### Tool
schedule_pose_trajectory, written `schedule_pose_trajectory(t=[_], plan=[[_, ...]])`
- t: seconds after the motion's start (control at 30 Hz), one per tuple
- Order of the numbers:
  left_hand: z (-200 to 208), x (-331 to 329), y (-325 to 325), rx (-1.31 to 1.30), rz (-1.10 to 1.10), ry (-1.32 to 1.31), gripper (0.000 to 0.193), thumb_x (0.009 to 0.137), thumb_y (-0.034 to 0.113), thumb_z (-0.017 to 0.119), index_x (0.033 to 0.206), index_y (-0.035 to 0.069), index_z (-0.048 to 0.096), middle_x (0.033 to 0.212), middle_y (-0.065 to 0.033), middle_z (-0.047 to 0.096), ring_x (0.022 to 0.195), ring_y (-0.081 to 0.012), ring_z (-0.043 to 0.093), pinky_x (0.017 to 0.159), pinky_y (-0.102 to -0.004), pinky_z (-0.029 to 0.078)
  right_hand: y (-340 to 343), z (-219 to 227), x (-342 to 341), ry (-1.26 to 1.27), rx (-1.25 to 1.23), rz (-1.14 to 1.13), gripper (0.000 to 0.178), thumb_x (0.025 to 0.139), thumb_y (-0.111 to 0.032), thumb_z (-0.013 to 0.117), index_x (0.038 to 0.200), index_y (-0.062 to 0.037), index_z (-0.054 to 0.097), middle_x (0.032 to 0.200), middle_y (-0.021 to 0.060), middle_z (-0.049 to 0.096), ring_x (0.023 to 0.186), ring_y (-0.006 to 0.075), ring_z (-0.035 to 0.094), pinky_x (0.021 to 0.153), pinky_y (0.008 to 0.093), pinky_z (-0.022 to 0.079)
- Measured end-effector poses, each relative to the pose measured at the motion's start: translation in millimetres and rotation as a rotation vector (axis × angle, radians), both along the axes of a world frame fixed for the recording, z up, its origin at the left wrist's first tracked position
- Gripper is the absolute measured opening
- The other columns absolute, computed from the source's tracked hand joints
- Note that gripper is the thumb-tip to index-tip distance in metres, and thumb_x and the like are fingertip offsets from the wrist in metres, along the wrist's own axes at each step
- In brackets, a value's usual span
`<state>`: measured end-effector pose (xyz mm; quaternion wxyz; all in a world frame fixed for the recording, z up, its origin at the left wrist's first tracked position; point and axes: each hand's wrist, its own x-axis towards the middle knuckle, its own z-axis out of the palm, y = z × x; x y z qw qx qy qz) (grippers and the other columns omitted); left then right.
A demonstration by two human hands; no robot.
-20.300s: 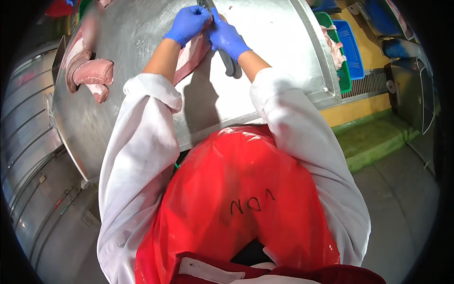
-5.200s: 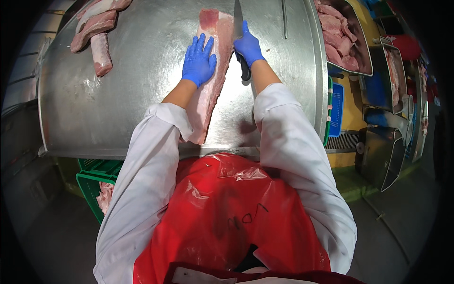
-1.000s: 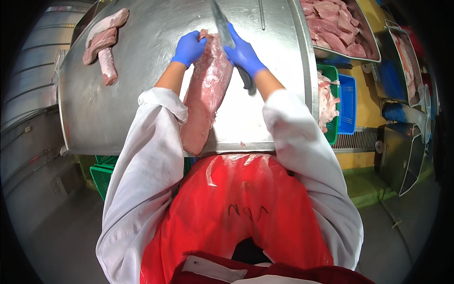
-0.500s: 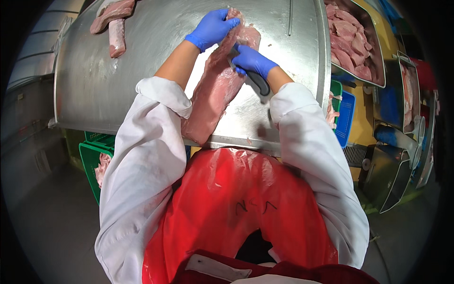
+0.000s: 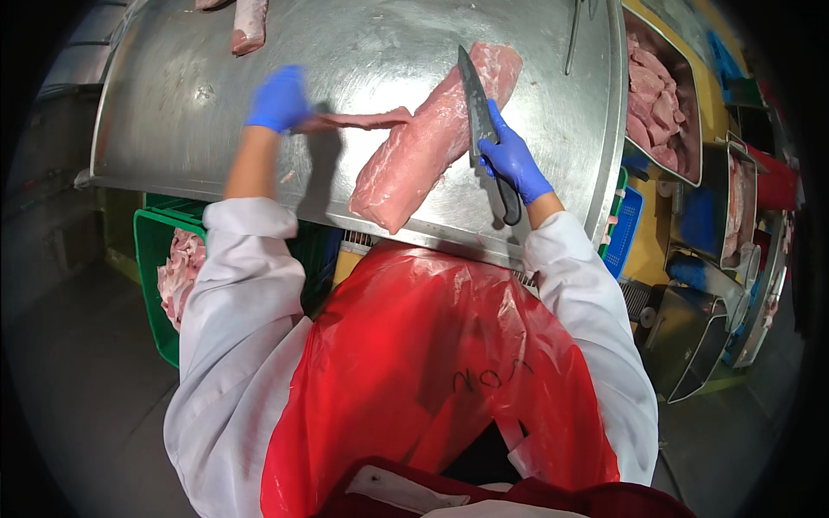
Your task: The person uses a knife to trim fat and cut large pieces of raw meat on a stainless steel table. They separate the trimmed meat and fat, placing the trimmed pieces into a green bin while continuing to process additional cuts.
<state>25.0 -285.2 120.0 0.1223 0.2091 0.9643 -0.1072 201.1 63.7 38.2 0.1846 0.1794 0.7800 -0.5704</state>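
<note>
A long pale-pink pork loin lies slantwise on the steel table in front of me. My right hand, in a blue glove, is closed round the dark handle of a knife. The blade points away from me, along the loin's right side and over its far part. To the left, my blue-gloved left hand is blurred by motion, closed on one end of a thin meat strip. That strip stretches right to the loin's left edge; whether it is still joined there I cannot tell.
More meat lies at the table's far left. A metal tray of meat pieces stands beyond the right edge of the steel table. Below the left edge, a green crate holds trimmings; a blue basket sits low at right.
My left hand has swung left, drawing the strip away from the loin's top. The knife, earlier mostly hidden by the meat, now shows its full blade. My view has shifted slightly.
</note>
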Motion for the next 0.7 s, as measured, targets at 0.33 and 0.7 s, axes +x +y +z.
schedule_pose_trajectory(t=[0.33,0.7], plan=[[-62,24,73,0.491,-0.388,-0.491,0.024,0.082,0.018,0.060,0.099,0.004,0.068,0.094,-0.0205,0.070,0.087,-0.0358,0.068,0.077,-0.0417,0.052,-75,8,-38,0.147,-0.048,-0.106,0.082,0.087,-0.009,0.056,0.158,-0.0182,0.016,0.083,0.0163,0.065,0.064,0.0199,0.064,0.058,0.0334,0.053],[41,59,45,0.690,-0.483,-0.366,0.022,0.080,0.016,0.055,0.093,0.003,0.067,0.088,-0.0214,0.067,0.081,-0.0369,0.066,0.075,-0.0431,0.051,-130,38,27,-0.133,0.039,0.350,0.080,0.088,-0.011,0.051,0.158,-0.0258,0.015,0.081,0.0132,0.064,0.060,0.0174,0.061,0.060,0.0311,0.052]])
